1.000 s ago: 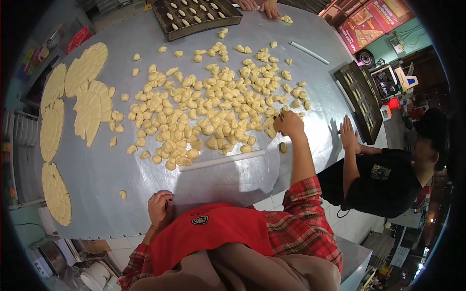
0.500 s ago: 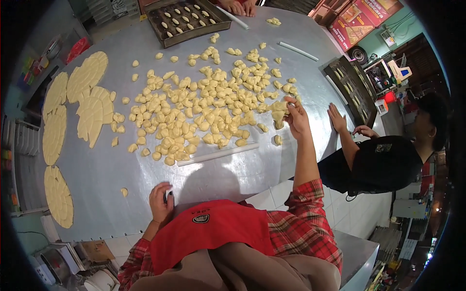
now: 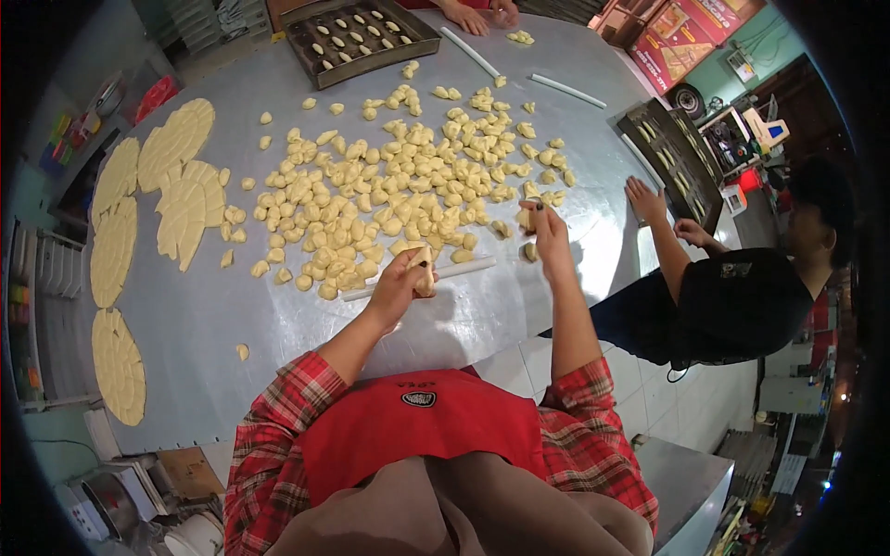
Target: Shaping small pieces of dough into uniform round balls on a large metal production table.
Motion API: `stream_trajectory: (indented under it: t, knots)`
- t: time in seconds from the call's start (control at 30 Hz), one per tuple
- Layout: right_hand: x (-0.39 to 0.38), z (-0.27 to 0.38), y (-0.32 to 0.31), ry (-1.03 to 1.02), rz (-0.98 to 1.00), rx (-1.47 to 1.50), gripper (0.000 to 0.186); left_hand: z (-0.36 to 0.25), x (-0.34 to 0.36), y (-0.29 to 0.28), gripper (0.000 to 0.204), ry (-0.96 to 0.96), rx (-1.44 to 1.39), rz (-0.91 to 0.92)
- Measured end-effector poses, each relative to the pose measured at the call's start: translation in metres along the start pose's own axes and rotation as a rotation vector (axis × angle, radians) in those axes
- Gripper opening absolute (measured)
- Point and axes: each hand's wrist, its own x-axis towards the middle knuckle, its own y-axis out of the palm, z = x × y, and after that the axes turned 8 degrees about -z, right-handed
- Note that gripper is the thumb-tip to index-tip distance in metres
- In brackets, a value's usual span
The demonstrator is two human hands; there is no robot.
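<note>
My left hand (image 3: 400, 283) is raised over the near side of the dough pile, its fingers wrapped round a pale dough piece (image 3: 423, 269). To its right, my right hand (image 3: 549, 232) pinches another dough piece (image 3: 527, 219) at the pile's right edge. Many small yellowish dough lumps (image 3: 380, 185) are heaped across the steel table (image 3: 185, 334). A white rolling rod (image 3: 464, 268) lies along the pile's near edge, partly behind my left hand. Flattened dough rounds (image 3: 119, 363), scored into segments, lie along the left.
A tray of shaped pieces (image 3: 352, 51) is at the back, beside a co-worker's hands (image 3: 464, 17). At right, another person (image 3: 732, 301) in black works by dark trays (image 3: 669, 162). More white rods (image 3: 567, 91) lie near the back right. A steel surface (image 3: 681, 486) stands at lower right.
My left hand has moved up from the table's near edge and now grips dough. My right hand has drawn slightly left with dough. Another white rod now lies by the back co-worker.
</note>
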Motion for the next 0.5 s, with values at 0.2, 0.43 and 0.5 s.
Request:
stream_trajectory:
  t: [0.2, 0.43, 0.5]
  knots:
    - [-0.026, -0.007, 0.024, -0.498, -0.015, -0.687, 0.039, 0.01, -0.012, 0.027, 0.021, -0.158, -0.567, -0.138]
    - [-0.108, -0.029, 0.061, -0.16, 0.067, -0.227, 0.031, 0.025, -0.022, 0.038, 0.041, -0.145, -0.566, -0.276]
    - [-0.082, -0.039, 0.031, -0.294, -0.062, -0.237, 0.028, 0.035, -0.025, 0.024, 0.04, -0.176, -0.463, -0.274]
